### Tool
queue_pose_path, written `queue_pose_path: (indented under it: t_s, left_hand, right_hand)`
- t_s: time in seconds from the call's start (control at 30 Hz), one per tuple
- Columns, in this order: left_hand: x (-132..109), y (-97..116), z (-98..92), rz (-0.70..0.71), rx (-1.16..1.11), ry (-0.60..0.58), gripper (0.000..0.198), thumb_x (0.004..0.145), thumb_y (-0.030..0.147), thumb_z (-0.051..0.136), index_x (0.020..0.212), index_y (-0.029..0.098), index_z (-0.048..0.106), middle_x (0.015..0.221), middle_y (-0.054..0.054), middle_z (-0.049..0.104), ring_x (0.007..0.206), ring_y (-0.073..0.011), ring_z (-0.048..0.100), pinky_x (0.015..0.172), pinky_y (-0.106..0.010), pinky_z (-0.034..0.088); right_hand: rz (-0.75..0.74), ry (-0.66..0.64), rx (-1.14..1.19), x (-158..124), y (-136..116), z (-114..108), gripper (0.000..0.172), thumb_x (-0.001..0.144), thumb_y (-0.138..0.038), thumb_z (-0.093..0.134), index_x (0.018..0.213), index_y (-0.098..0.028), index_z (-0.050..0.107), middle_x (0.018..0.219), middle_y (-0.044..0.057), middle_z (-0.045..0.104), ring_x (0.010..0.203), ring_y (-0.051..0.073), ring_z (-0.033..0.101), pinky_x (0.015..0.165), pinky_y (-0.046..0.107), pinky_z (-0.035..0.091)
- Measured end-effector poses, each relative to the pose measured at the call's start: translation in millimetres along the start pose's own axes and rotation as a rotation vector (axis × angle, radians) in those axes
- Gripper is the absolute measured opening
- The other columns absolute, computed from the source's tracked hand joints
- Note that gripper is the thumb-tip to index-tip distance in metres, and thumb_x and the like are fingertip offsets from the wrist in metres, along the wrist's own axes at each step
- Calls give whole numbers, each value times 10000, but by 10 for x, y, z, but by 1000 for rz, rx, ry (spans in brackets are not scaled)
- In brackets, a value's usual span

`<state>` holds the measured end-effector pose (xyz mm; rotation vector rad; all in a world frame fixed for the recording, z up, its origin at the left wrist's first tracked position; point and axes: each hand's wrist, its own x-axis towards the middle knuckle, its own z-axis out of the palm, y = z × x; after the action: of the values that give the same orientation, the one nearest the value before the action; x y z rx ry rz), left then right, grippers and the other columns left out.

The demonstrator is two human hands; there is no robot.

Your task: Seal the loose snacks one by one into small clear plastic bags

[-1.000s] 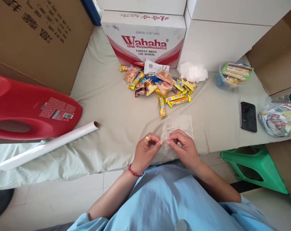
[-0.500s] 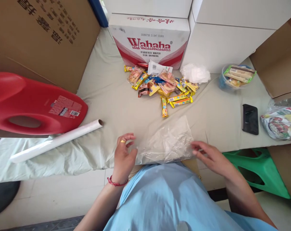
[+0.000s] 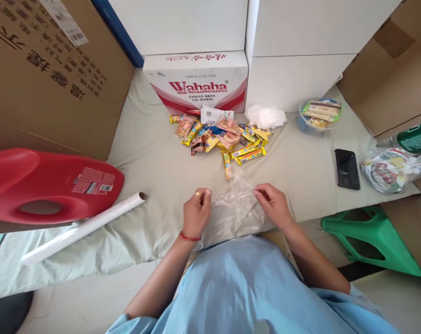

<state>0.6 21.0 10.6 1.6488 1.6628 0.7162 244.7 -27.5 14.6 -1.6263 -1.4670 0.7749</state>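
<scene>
And the left hand and right hand pinch the plastic by 2 sides, snacks beyond it; spreading seems the step, next wanting even tension.

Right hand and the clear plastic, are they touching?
Touching. The head view shows the right hand pinching the edge of the clear plastic.

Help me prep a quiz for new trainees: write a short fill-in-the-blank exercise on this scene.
1. The left hand and right hand pinch clear plastic; the bracelet is on the ____ wrist.
2. The white carton behind the snacks bears the big red word ____.
3. The stool is coloured ____.
4. The container beside the white roll is coloured ____.

Missing words: left; Wahaha; green; red.
</scene>
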Motion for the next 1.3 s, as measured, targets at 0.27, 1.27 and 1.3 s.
queue_pose_path:
  t_s: [0.27,1.27,1.3]
  left_hand:
    - [-135,-243,-187,-201,-243,238,371,891,520,631,1076,211,540,996,-45,629,707,-161,631,621,-298,515]
    - [37,-432,-229,518,615,-549,1189,710,750,755,1649,226,249,1720,-236,161,1591,-423,181,1196,-751,-59]
    - [49,-434,-233,516,603,-550,1169,724,715,763,1651,229,242,1722,-233,160,1592,-421,179,1201,-750,-43]
  right_hand:
    - [301,34,193,-139,373,-215,334,921,-541,628,940,-208,641,750,-10,651,526,129,549,507,253,437]
    - [-222,-350,-398,364,-107,-823,272,1002,-327,530,1165,-210,712,1033,95,701,910,209,675,811,337,535]
    - [-323,-490,-384,360,-235,-602,263,1008,-290,520,1165,-216,719,1039,96,701,957,215,669,835,334,530]
